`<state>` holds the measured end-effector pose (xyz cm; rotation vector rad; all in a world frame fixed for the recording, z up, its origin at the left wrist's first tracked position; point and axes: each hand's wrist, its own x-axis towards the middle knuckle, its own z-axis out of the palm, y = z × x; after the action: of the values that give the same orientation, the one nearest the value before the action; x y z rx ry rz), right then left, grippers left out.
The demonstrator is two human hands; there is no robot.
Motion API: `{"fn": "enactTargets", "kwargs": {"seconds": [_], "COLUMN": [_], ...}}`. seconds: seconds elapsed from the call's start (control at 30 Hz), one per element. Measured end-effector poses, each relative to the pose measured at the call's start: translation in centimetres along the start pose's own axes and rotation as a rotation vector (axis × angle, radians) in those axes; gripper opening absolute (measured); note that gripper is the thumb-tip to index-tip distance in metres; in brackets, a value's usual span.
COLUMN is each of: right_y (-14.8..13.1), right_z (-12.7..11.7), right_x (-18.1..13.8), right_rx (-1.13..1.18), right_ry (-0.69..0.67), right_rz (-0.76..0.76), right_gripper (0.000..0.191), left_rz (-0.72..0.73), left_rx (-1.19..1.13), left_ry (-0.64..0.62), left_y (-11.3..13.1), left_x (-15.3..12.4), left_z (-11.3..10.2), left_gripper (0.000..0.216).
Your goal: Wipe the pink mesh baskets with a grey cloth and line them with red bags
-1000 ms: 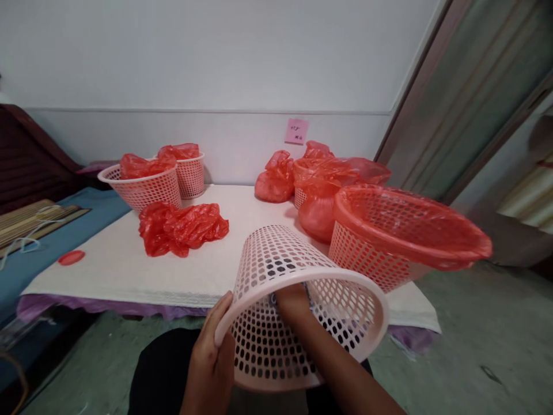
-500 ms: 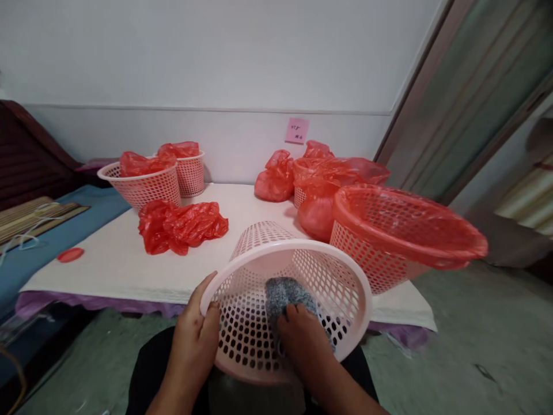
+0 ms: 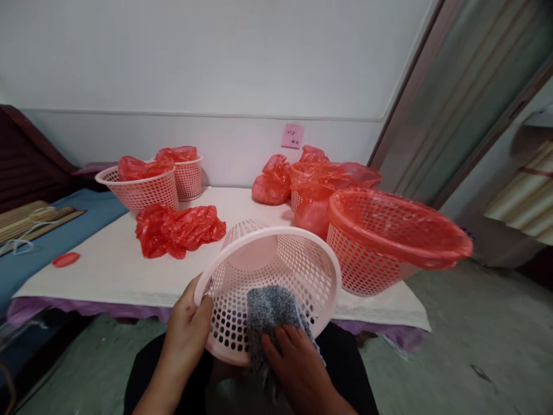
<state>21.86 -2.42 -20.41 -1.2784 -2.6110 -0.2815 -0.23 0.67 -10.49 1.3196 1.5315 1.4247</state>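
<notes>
A pale pink perforated plastic basket (image 3: 263, 253) lies tilted on its side, its wide mouth facing me. My left hand (image 3: 190, 323) grips the rim at the left, thumb on the inside and fingers around the outside. A grey speckled cloth (image 3: 273, 308) lies against the lower inner wall and hangs over the near rim. My right hand (image 3: 294, 357) is on this cloth at the basket's mouth, its fingers bent over the fabric and pressing it to the wall. The fingertips partly sink into the cloth.
On the white-covered table (image 3: 103, 271) lies a crumpled red plastic bag (image 3: 181, 230). Two pink baskets (image 3: 147, 193) with red bags stand at back left. A red-lined basket (image 3: 363, 259) and filled red bags (image 3: 272, 181) stand right. A red oval piece (image 3: 66, 259) lies left.
My right hand has drawn the cloth from deeper inside the basket toward the near rim, moving left and down. The basket has shifted slightly left, with my left hand still on its rim.
</notes>
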Motion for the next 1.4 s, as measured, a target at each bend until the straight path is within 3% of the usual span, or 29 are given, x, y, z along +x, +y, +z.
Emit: {"fn": "enactTargets", "kwargs": {"seconds": [0.13, 0.27, 0.43, 0.6, 0.73, 0.9, 1.0, 1.1, 1.17, 1.27, 1.4], "right_y": [0.3, -0.8, -2.4, -2.0, 1.1, 3.7, 2.0, -0.2, -0.6, 1.3, 5.7], "right_z": [-1.0, -2.9, -3.3, -2.2, -2.1, -1.7, -1.1, -0.5, -0.1, 0.7, 1.6], "right_x": [0.6, 2.3, 4.1, 3.7, 3.8, 5.0, 6.1, 7.3, 7.8, 8.3, 9.1], "right_rx": [0.053, 0.188, 0.325, 0.286, 0.127, 0.229, 0.359, 0.515, 0.486, 0.335, 0.287], "right_ry": [0.04, 0.102, 0.174, 0.007, -0.15, -0.117, -0.05, 0.059, 0.039, -0.093, -0.141], "right_rz": [-0.035, 0.019, 0.095, 0.043, 0.123, 0.298, 0.297, 0.29, 0.241, 0.176, 0.27], "right_gripper": [0.035, 0.036, 0.038, 0.04, 0.019, 0.029, 0.04, 0.04, 0.044, 0.038, 0.024], "left_rz": [-0.031, -0.137, -0.205, -0.096, -0.045, 0.11, 0.175, 0.235, 0.259, 0.272, 0.317], "left_rx": [-0.016, -0.148, -0.2, 0.037, 0.172, 0.256, 0.266, 0.325, 0.377, 0.449, 0.505], "left_ry": [-0.004, -0.11, -0.111, -0.106, -0.099, -0.128, -0.147, -0.138, -0.106, -0.063, -0.111], "left_y": [-0.3, -1.5, -2.9, -3.6, -3.9, -3.1, -2.3, -1.5, -1.0, -0.6, -0.5], "left_x": [-0.7, -2.5, -4.2, -3.4, -2.7, -3.6, -4.4, -4.6, -4.5, -4.3, -4.2], "left_z": [0.4, 2.9, 4.8, 2.6, 1.5, 2.5, 3.2, 3.3, 2.9, 2.2, 2.0], "left_gripper": [0.04, 0.037, 0.041, 0.05, 0.05, 0.04, 0.034, 0.032, 0.03, 0.032, 0.04]}}
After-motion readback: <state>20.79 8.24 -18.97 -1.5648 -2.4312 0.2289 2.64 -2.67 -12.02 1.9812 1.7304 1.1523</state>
